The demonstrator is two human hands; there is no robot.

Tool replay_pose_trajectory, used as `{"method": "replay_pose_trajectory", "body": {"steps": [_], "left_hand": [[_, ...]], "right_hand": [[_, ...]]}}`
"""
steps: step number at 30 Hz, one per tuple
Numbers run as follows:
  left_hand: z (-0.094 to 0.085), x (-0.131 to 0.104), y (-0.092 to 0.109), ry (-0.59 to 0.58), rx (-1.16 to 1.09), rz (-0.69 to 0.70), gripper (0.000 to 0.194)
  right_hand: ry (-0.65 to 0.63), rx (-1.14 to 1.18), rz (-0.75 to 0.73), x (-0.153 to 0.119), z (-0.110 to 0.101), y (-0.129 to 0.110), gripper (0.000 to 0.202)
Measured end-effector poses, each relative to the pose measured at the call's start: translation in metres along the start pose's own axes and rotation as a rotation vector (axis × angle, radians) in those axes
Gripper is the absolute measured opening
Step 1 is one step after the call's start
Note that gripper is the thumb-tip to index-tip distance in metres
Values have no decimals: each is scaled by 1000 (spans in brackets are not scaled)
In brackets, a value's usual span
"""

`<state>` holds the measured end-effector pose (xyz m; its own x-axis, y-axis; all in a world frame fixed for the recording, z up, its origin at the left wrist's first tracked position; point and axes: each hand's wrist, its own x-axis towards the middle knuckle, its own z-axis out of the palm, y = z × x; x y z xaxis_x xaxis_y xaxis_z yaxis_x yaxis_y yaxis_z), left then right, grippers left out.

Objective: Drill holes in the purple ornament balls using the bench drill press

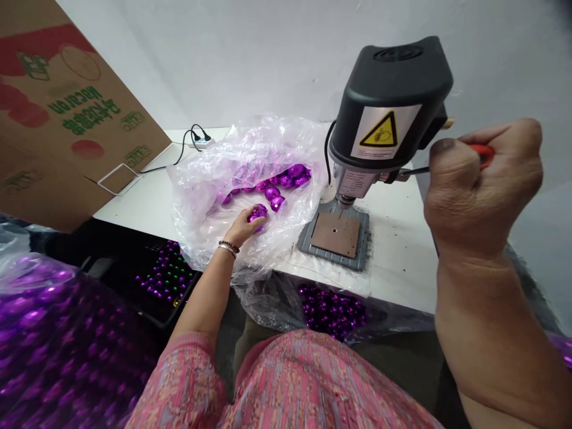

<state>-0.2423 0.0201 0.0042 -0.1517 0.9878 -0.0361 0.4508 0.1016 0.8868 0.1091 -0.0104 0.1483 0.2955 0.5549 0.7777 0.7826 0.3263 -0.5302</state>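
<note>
My left hand (245,225) has its fingers closed round a shiny purple ball (258,215) at the mouth of a clear plastic bag (196,196). More purple balls (272,193) lie loose inside that bag, just beyond my fingers. On the right, my right hand (487,185) is wrapped round the red-knobbed lever (484,155) of a black bench drill press (393,101). Below the drill's chuck (346,199) a brown board (336,233) with a small hole rests on the grey base. No ball sits on the board.
A printed cardboard box (75,113) stands at the left. Behind the bag is a power strip (201,142) with black cords. A large bag of purple balls (67,339) fills the lower left. More purple balls (333,313) lie below the front edge of the white table (397,262).
</note>
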Motion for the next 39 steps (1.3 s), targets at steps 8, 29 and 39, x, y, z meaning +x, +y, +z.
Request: {"method": "replay_pose_trajectory", "body": {"steps": [8,29,39], "left_hand": [[14,-33,46,-54,-928,-230,48],[97,-94,48,-259,-760,82,70],[96,-105,39,-249,-703,182,64]], "right_hand": [[4,18,-47,-1,0,5,38],[-38,77,-24,-4,-1,-1,29],[-47,117,3,-6,-3,-2,27]]}}
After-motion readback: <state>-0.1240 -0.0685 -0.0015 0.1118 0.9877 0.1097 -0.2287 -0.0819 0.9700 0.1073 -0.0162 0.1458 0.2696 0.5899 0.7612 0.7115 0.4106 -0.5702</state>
